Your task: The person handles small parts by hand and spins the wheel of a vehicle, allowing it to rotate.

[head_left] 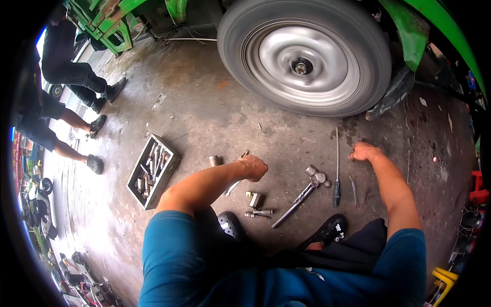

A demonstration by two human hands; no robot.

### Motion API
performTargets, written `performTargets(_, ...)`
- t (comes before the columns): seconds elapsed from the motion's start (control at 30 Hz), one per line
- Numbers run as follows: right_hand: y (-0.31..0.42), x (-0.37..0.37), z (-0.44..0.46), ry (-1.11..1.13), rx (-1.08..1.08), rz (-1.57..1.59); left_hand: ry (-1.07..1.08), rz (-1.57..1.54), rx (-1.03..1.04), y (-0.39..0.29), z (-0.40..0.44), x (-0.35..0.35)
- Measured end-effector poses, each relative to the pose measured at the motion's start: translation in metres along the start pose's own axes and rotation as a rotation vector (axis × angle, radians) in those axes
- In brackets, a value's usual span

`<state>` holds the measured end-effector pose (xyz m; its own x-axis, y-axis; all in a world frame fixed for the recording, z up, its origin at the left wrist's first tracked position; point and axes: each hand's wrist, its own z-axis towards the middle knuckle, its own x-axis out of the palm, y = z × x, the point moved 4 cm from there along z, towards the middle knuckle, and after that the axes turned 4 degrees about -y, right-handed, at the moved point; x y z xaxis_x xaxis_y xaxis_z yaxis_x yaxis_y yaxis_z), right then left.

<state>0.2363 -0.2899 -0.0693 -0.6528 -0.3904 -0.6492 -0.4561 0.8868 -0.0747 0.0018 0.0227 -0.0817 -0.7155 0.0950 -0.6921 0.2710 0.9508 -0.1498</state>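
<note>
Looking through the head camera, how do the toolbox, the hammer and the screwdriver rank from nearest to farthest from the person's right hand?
1. Screwdriver, just left of the right hand.
2. Hammer, left of the screwdriver.
3. Toolbox, far over to the left.

Shirt (279, 284): teal-blue, short-sleeved. Ahead of the shirt, dark legwear (355, 250) is worn; farther from the shirt, black clogs (326, 231) are worn, marked in white.
</note>
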Motion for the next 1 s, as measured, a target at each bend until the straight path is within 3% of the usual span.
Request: performTargets(1.0,0.0031,-0.0012,-0.0014,-0.001,0.022,0.006,-0.012,0.001,0.018,-0.0004,0.0005,-0.0015)
